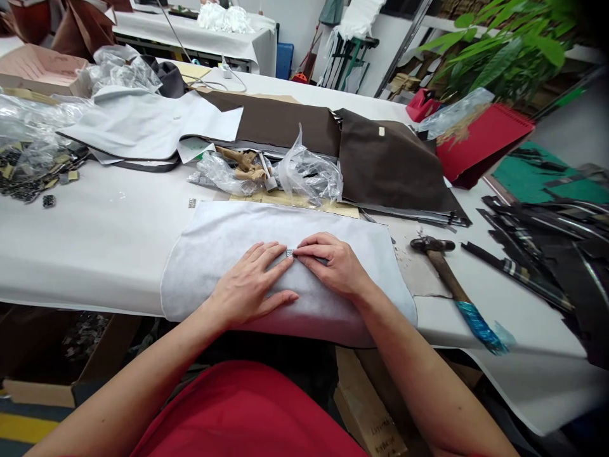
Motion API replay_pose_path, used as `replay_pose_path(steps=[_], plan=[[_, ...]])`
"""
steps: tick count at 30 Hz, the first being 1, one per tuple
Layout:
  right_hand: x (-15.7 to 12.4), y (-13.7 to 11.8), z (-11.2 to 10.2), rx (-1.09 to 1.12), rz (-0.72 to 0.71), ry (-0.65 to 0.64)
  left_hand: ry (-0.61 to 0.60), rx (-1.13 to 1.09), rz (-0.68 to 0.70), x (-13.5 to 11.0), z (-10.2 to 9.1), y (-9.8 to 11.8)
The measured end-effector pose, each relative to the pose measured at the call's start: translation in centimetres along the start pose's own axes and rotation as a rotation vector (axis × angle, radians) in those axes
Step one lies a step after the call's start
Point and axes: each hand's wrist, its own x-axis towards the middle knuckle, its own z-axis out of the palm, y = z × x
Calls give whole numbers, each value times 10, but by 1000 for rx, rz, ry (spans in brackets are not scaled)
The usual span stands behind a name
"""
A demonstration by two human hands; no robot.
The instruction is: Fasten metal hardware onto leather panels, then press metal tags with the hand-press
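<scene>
A pale, whitish-backed material panel [209,254] lies at the table's front edge, its near edge hanging over. Near its middle is a small silvery metal plate [290,252]. My left hand [254,279] rests flat on the panel, fingers stretched out, with the fingertips beside the plate. From the right, my right hand [333,263] pinches the plate's edge between thumb and fingers. A second small metal piece [191,203] sits on the table just past the panel's far left corner. To the right lies a hammer [440,266], its handle wrapped in blue film.
Crumpled clear plastic [309,171] and dark brown panels [394,165] lie behind the work. Many small metal parts [28,171] are heaped at the left. Black strips [561,254] pile up at the right, near a red desk calendar [485,143]. A cardboard box [42,390] stands below.
</scene>
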Motion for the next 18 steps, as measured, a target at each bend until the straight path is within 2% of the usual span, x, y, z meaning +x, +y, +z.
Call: replay_pose_path(steps=[6, 12, 14, 16, 18], plan=[[1, 0, 0, 31, 32, 7, -31, -12, -6, 1, -1, 0], [-14, -17, -6, -259, -40, -98, -52, 38, -28, 3, -2, 3], [-14, -18, -14, -267, -45, -129, -64, 51, -28, 4, -3, 4], [-2, -12, -26, -226, -33, -69, -78, 55, -22, 6, -3, 5], [25, 1, -39, -202, -5, 61, -86, 53, -20, 7, -4, 5]])
